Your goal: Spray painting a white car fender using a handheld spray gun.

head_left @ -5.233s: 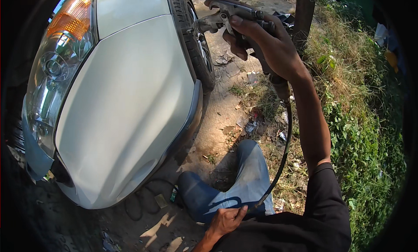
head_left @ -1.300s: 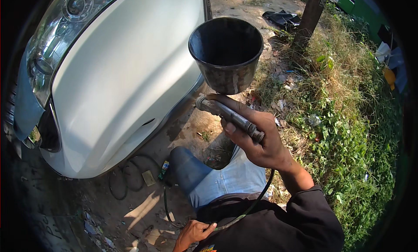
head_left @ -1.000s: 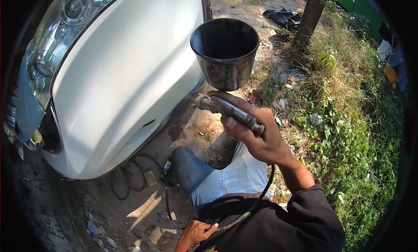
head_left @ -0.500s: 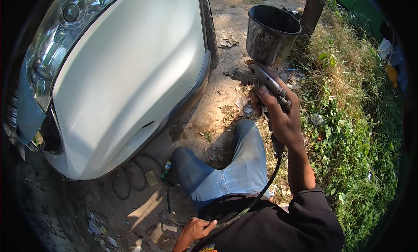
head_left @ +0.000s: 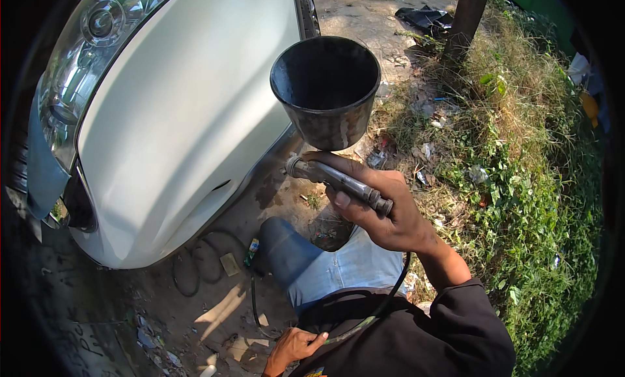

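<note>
My right hand point(head_left: 384, 211) is closed around a spray gun point(head_left: 338, 181), its nozzle end pointing left toward the white car bumper point(head_left: 189, 123). On top of the gun sits a dark, open cup point(head_left: 332, 126), stained on the outside. A dark air hose point(head_left: 384, 305) hangs from below that hand and crosses my shirt. Low in the view, my left hand point(head_left: 296, 348) is closed on the hose near my waist. The bumper has a smooth pale surface, and the nozzle stands apart from it.
The car's headlight point(head_left: 107, 25) is at the upper left. More hose point(head_left: 189, 279) lies coiled on the dirt below the bumper, beside a small bottle point(head_left: 251, 252). Grass and weeds point(head_left: 514, 201) line the right side, with a post point(head_left: 465, 25) at the top.
My right hand has brought the spray gun left and down, closer to the bumper's lower edge. The cup's opening shows more fully. My left hand keeps hold of the hose.
</note>
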`<state>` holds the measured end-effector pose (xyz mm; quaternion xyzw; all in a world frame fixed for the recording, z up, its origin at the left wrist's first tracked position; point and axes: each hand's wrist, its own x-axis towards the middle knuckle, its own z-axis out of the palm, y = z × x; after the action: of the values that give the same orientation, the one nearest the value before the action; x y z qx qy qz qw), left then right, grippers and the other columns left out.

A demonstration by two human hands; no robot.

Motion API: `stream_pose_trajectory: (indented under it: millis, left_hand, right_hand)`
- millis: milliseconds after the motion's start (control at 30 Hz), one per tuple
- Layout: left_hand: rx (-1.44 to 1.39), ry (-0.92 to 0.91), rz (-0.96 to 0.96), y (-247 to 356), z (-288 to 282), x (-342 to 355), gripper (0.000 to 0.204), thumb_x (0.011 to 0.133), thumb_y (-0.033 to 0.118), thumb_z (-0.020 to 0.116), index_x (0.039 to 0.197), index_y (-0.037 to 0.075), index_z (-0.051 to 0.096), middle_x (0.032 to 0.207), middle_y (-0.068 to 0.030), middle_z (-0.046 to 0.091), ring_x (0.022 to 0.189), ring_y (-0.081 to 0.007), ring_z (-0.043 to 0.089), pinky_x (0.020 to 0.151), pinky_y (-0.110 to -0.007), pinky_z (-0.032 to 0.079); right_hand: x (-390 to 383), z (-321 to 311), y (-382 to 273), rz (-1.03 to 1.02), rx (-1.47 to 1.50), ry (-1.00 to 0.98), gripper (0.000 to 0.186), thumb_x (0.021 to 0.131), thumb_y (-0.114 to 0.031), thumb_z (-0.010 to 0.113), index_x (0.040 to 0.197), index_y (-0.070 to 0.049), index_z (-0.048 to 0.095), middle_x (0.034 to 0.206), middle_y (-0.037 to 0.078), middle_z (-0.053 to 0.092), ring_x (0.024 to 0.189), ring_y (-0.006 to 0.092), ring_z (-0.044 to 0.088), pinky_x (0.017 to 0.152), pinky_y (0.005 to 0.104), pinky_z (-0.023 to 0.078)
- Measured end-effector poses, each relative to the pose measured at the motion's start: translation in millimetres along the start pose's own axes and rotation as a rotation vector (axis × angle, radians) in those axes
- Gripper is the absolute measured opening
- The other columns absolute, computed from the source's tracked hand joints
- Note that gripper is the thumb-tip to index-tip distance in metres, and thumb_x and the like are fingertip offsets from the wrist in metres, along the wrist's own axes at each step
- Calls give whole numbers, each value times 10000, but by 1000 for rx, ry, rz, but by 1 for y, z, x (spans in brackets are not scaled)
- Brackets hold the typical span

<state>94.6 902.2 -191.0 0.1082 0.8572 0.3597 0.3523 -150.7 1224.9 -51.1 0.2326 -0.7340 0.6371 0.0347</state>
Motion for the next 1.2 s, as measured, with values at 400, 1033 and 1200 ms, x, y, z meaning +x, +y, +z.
stream_pose_trajectory:
  millis: [400, 1033, 1200]
  left_hand:
    - [-123, 104, 158, 53, -14, 82, 220, 1019, 203, 626, 1174, 91, 734, 1175, -121, 726, 1069, -310, 709, 894, -375, 557]
    - [-1235, -132, 495, 201, -2, 212, 283, 1106, 235, 536, 1293, 27, 579, 1068, -3, 660, 1000, -68, 610, 896, -265, 500]
    - [-1173, -155, 494, 189, 0, 214, 341, 1118, 317, 501, 1291, 32, 575, 1084, -5, 650, 1012, -66, 603, 940, -284, 492]
  right_hand:
    - [-31, -13, -8, 106, 159, 532, 535, 992, -255, 637, 1433, 35, 547, 994, -14, 634, 852, 63, 520, 752, 214, 406]
    - [-56, -3, -11, 15, 204, 649, 496, 1038, -219, 562, 1462, 33, 511, 952, 70, 665, 777, 93, 551, 704, 269, 435]
    - [-58, 2, -2, 59, 122, 589, 494, 1037, -196, 558, 1461, 52, 501, 931, 73, 662, 759, 105, 549, 692, 266, 446]
